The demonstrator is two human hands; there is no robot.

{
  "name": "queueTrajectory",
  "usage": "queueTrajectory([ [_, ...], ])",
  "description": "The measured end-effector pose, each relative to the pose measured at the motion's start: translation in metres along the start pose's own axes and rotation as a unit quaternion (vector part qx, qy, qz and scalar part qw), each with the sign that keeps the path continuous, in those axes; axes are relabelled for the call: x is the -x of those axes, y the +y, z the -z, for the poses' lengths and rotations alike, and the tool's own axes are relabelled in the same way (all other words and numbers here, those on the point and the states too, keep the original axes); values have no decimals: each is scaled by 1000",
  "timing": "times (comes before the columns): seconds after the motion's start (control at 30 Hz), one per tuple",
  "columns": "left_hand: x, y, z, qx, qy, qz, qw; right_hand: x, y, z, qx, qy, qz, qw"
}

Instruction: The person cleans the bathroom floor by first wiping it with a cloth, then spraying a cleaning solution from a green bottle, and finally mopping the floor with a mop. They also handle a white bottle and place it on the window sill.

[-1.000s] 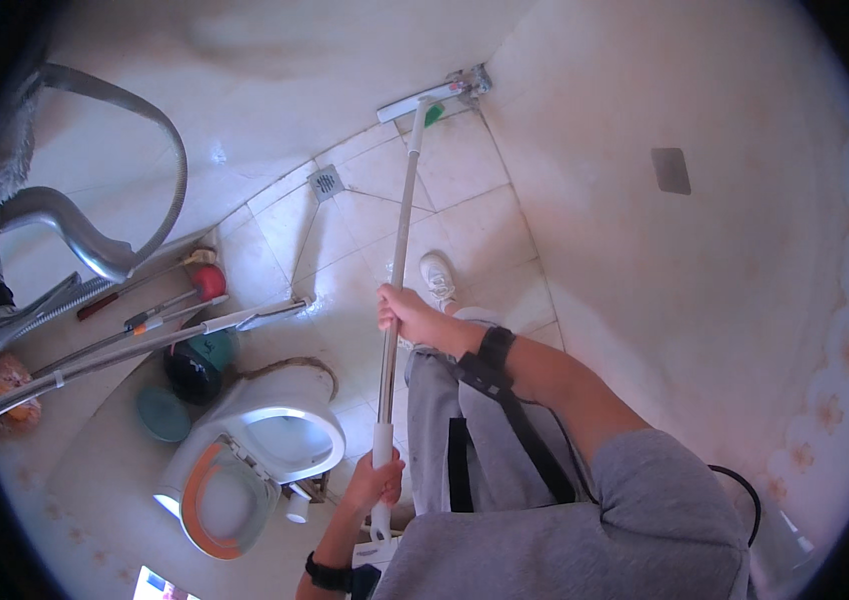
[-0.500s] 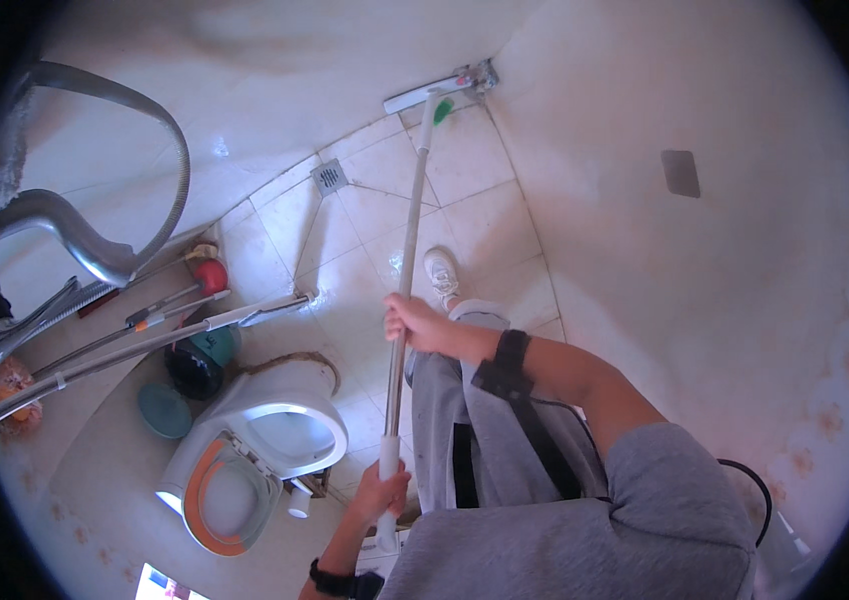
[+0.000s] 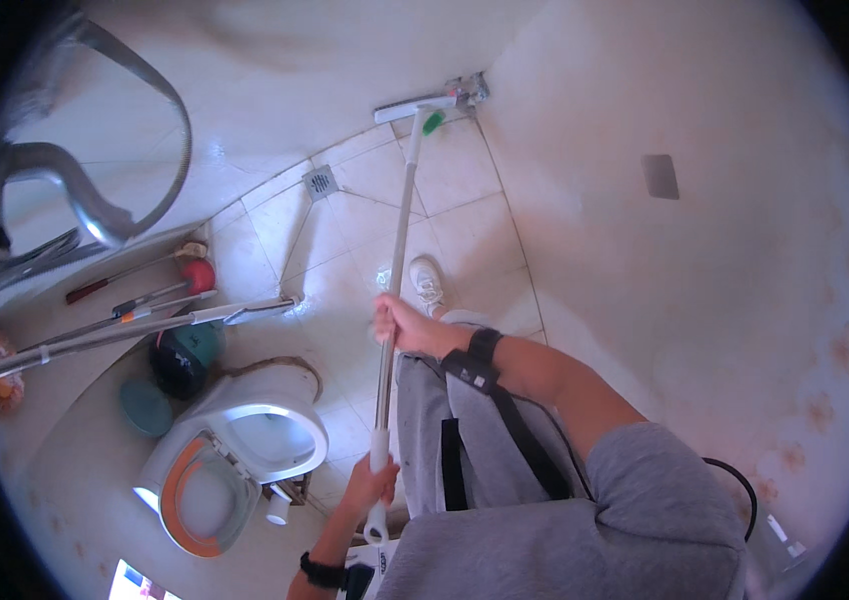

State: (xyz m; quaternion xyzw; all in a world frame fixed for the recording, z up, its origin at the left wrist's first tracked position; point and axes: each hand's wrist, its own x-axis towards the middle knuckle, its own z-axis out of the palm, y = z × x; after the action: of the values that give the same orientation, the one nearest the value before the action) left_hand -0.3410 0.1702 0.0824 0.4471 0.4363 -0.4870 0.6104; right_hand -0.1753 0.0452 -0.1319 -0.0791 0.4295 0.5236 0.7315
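Both my hands grip one long-handled floor squeegee [image 3: 402, 222], with a white and metal pole and a narrow, pale flat head. My right hand [image 3: 398, 326] is closed round the metal shaft in the middle. Lower down, nearer my body, my left hand [image 3: 373, 482] wraps round the white grip; the hanging loop shows below it. The head [image 3: 415, 107] is at the far wall, close to the corner, with a small green piece [image 3: 433, 123] beside its joint. Greyish clutter [image 3: 470, 90] sits at the head's right end; what it is I cannot make out.
Pale floor tiles [image 3: 465, 225] hold a square drain [image 3: 321, 183]. On the left stand a toilet [image 3: 317, 430] with raised lid, a dark and teal bin [image 3: 183, 360] and several long-handled tools [image 3: 160, 322]. A metal pipe [image 3: 75, 190] and hose hang upper left. My white shoe [image 3: 427, 282] is ahead.
The view has shifted slightly, so most things appear a little further left. The squeegee's head stays by the far corner. Both hands keep their hold on the pole.
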Motion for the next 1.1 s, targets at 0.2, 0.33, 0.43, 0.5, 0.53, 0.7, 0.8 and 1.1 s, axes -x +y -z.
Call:
queueTrajectory([
  [0.2,88,-95,30,-169,149,-3,974,26,101,-31,103,15,-92,990],
  [0.33,115,-144,40,-232,191,23,954,9,136,-37,71,96,-82,989],
  [0.43,127,-177,38,-136,175,-7,975,15,176,-43,135,189,-45,972],
  [0.5,136,-199,44,-159,155,3,975,29,205,-53,186,257,-26,948],
  [0.53,140,-211,45,-178,148,34,972,40,217,-57,192,245,-23,950],
  [0.7,137,-245,53,-161,180,-6,970,60,237,-69,221,220,29,950],
  [0.8,110,-232,55,-194,204,-72,957,37,212,-60,259,248,61,932],
  [1.1,62,-211,20,10,119,-42,992,0,148,-49,339,254,78,902],
])
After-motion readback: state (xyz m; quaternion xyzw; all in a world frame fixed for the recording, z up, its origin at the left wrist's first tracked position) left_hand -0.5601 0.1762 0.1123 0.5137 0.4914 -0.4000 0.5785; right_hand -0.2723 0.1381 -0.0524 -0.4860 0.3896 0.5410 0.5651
